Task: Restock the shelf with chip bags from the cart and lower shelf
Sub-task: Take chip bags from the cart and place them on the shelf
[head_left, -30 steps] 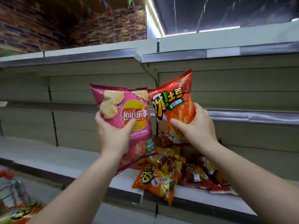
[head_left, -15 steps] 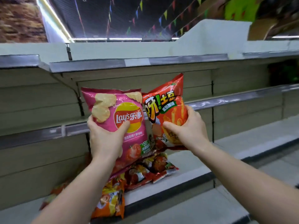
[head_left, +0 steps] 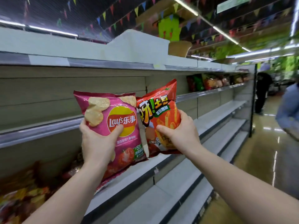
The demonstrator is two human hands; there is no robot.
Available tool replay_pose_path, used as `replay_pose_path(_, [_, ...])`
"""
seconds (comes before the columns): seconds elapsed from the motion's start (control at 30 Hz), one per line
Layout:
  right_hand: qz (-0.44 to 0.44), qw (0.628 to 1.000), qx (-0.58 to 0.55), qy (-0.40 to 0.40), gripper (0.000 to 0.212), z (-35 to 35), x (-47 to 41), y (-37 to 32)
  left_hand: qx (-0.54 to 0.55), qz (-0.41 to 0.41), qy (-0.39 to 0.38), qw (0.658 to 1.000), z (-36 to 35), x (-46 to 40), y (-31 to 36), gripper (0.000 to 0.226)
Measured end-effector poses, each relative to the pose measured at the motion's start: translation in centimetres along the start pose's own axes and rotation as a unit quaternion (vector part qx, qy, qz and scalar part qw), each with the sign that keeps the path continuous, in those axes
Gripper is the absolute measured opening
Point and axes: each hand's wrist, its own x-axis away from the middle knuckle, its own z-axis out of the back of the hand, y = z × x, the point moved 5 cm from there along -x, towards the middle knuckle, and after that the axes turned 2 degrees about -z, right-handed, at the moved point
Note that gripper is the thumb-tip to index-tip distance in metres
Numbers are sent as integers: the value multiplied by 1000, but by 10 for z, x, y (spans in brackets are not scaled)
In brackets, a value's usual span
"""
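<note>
My left hand point(head_left: 98, 141) grips a pink Lay's chip bag point(head_left: 113, 120) upright, thumb across its yellow logo. Touching it on the right is a red-orange potato-stick bag point(head_left: 161, 113), which my right hand point(head_left: 181, 133) holds by its lower half. Both bags are raised in front of the bare middle shelf point(head_left: 40, 131). On the lower shelf point(head_left: 145, 168) at the far left lies a blurred heap of orange and red chip bags point(head_left: 24, 196). The cart is out of view.
Farther along, a row of stocked chip bags point(head_left: 210, 81) stands on a middle shelf. Two people point(head_left: 262, 92) are in the aisle at the right, one in blue point(head_left: 289, 113) close by. A brown box point(head_left: 178, 48) sits on the shelf top.
The view has swung right along the aisle. Both bags stay in my hands, side by side. The heap on the lower shelf has slid to the far left; the far stocked shelf and people came into sight.
</note>
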Motion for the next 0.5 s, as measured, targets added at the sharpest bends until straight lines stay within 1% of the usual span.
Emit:
replay_pose_path(0.17, [-10, 1000, 10, 26, 73, 43, -38, 40, 16, -2, -24, 1000, -73, 3, 3, 89])
replay_pose_path(0.33, [-12, 999, 25, 43, 65, 89, -83, 81, 35, -1, -37, 999, -153, 3, 3, 90])
replay_pose_path(0.5, [-23, 998, 42, 50, 71, 119, -123, 123, 44, 16, -48, 998, -224, 5, -4, 90])
